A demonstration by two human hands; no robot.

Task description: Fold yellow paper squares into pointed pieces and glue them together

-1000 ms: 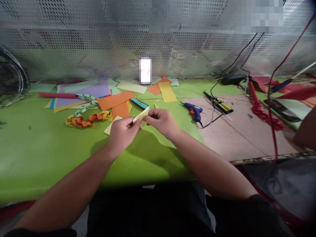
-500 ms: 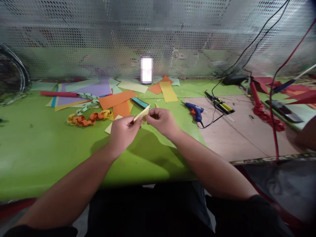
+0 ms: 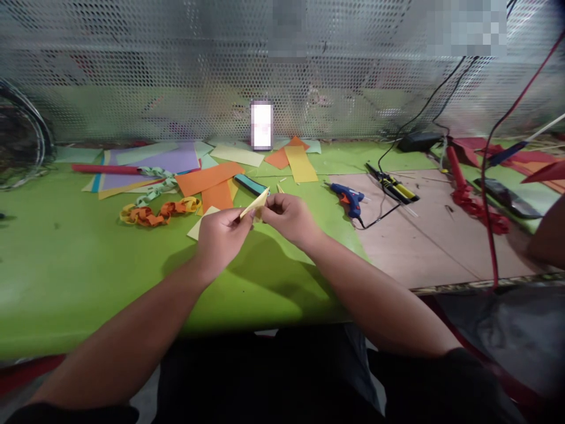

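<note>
Barely shifted since the earlier frames, the pale yellow paper strip [image 3: 255, 204] has been carried slightly to the right. It is held in the air above the green table [image 3: 88, 282], gripped between the thumb and fingers of the left hand [image 3: 223, 238], while the right hand [image 3: 289, 219] is curled closed at its lower end. Should either pinch be loosened, the strip could be dropped among the loose sheets; uneven pressure could crease or tear it. The black cord [image 3: 379, 218] of the blue glue gun [image 3: 348, 197] could be snagged by a forearm, and the gun dragged across the pinkish board [image 3: 419, 235] beneath it. A yellow-and-black tool [image 3: 392, 185] is laid just beyond the gun. Orange paper sheets [image 3: 205, 178] and a chain of orange and yellow paper links [image 3: 154, 215] are spread on the table. A perforated metal sheet [image 3: 176, 70] stands behind, a red cable [image 3: 488, 176] hangs at the right, and another person's arm [image 3: 549, 235] intrudes at the right edge.
</note>
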